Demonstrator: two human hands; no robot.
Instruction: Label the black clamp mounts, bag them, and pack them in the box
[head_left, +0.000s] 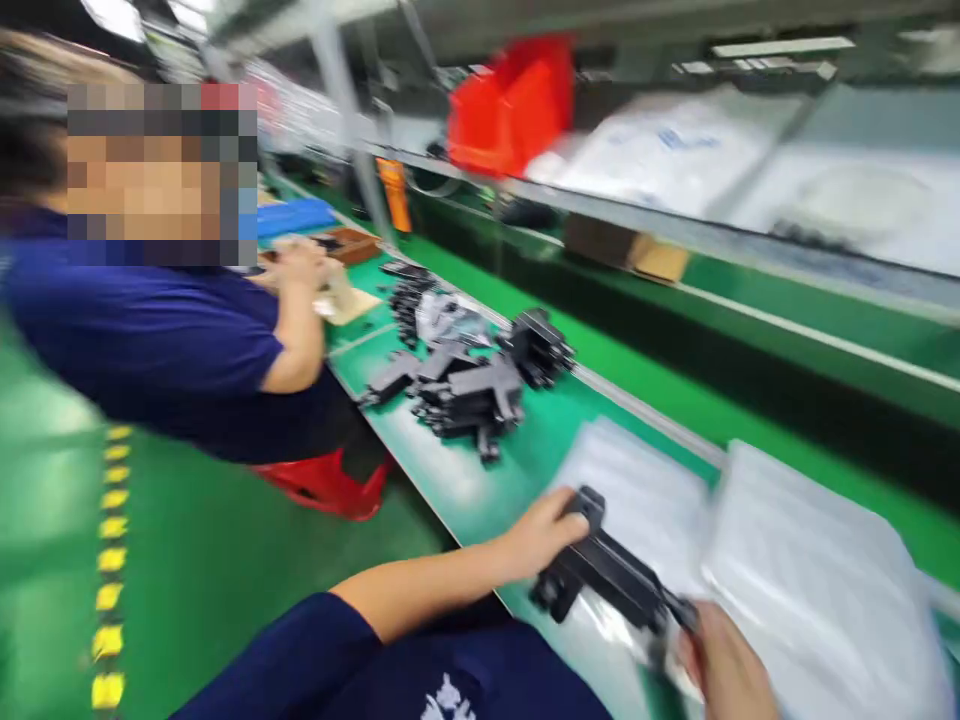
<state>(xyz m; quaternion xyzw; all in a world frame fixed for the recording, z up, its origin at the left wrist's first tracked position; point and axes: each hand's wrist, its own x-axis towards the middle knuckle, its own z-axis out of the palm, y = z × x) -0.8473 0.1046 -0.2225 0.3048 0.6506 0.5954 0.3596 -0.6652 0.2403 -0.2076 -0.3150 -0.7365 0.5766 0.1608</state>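
My left hand point(541, 537) is closed on one end of a long black plastic part point(607, 578) held just above the green bench near its front edge. At the part's other end, my right hand point(724, 665) is closed too, pinching the part together with a clear plastic bag point(637, 640) that lies under it. The picture is smeared by motion, so fine detail of the fingers is lost.
Stacks of clear bags point(817, 580) lie on the green bench point(450, 480) to the right. A heap of black plastic parts point(469, 385) sits farther along. A co-worker in dark blue point(172, 340) sits at the left. A red bin point(514, 105) stands on the shelf above.
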